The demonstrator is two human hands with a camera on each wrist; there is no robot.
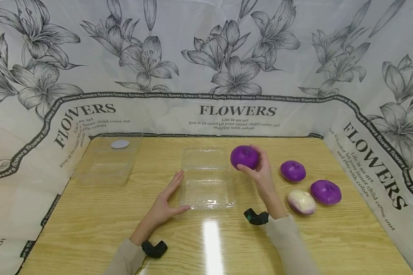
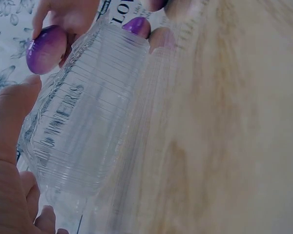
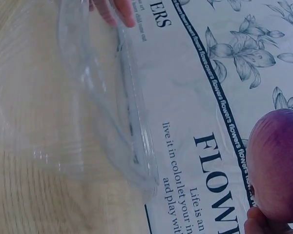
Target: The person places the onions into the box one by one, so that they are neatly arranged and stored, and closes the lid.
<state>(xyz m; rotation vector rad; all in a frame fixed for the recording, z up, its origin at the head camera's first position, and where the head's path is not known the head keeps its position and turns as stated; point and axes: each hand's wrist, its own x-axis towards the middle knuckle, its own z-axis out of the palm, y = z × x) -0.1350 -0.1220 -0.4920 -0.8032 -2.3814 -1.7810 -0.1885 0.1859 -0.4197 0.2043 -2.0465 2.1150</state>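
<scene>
A purple onion (image 1: 245,157) is gripped between the thumb and fingers of my right hand (image 1: 264,177), raised beside the right rim of a clear plastic box. That clear box (image 1: 206,193) lies with its lid (image 1: 205,157) folded back behind it, its base towards me. At the box's left side is my left hand (image 1: 163,204), thumb and fingers spread along its edge. In the left wrist view the ribbed box wall (image 2: 83,126) stands close to the left thumb. From the right wrist view, the held onion (image 3: 278,165) shows at the right border.
Right of my right hand lie two more purple onions (image 1: 293,170) and a pale, purple-tinged onion (image 1: 301,202). A second clear plastic box (image 1: 104,164) with a white oval label (image 1: 119,144) stands at the back left. Flower-printed cloth (image 1: 165,118) walls off the wooden table (image 1: 99,225).
</scene>
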